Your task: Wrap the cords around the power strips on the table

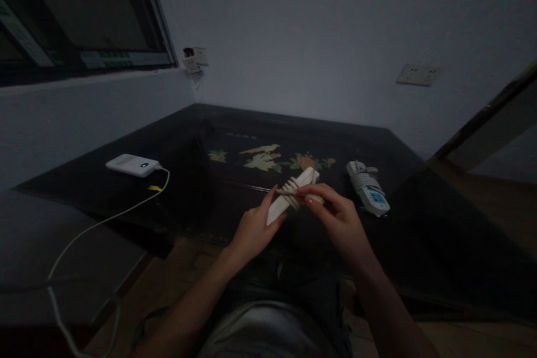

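Power strip above the near side of the table, cord looped round it — left hand curled about its lower end, right hand pinching cord, fingertips nearly closed. Loops could slacken and slide off if that pinch eases.

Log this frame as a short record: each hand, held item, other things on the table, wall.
left hand: grips the near end of a white bar
right hand: fingers at the cord
held item: white bar, cord wound around its middle
table: dark, bird-and-flower design
table, right: power strip, cord wrapped around it
table, left: white device, cable attached
wall: outlets
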A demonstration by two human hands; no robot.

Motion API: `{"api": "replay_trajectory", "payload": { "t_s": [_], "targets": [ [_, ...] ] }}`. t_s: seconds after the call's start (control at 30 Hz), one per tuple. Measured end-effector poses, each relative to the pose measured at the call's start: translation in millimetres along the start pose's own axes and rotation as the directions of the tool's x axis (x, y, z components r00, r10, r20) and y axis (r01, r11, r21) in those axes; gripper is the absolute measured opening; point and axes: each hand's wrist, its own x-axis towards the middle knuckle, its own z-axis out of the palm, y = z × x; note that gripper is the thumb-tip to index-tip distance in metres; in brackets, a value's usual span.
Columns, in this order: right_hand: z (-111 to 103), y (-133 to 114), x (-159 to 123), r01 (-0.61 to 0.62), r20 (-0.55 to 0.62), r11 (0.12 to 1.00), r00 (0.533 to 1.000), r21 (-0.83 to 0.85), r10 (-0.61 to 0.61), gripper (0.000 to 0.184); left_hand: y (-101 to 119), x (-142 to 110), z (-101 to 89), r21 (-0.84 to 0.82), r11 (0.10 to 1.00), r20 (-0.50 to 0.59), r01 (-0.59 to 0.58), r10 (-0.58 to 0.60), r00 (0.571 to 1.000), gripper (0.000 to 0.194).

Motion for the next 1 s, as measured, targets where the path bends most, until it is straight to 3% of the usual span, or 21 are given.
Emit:
{"api": "replay_trajectory", "payload": {
  "t_s": [0.2, 0.4, 0.63, 0.77, 1.0],
  "targets": [
    [1.3, -4.4, -4.5, 0.18, 0.135, 0.958, 0.979, -0.224, -0.152, 0.026, -1.3, 6.6, -0.5, -0.203, 0.979, 0.008, 0.009, -0.008, 1.0, 0.061],
    [3.0, -9.3, -12.5, 0.313, 0.172, 0.86, 0.949, -0.403, -0.265, 0.031, 3.3, 12.2, -1.5, -0.333, 0.943, -0.021, -0.013, 0.007, 1.0, 0.057],
    [25.0, 2.2, -35.8, 0.33, 0.033, 0.687, 0.912, -0.648, -0.408, 0.047, 21.8, 9.4, 3.3, -0.608, 0.79, -0.14, -0.079, -0.009, 0.99, 0.054],
    [34.2, 9.0, -45.5, 0.345, -0.05, 0.641, 0.856, -0.685, -0.514, 0.05, 28.2, 3.5, 6.6, -0.737, 0.672, -0.131, -0.075, -0.033, 0.991, 0.065],
    [28.8, 19.0, -46.8, 0.514, -0.013, 0.589, 0.746, -0.624, -0.666, 0.05, 32.4, -12.4, 5.2, -0.852, 0.523, -0.018, 0.006, -0.042, 0.999, 0.08]
  ]
}}
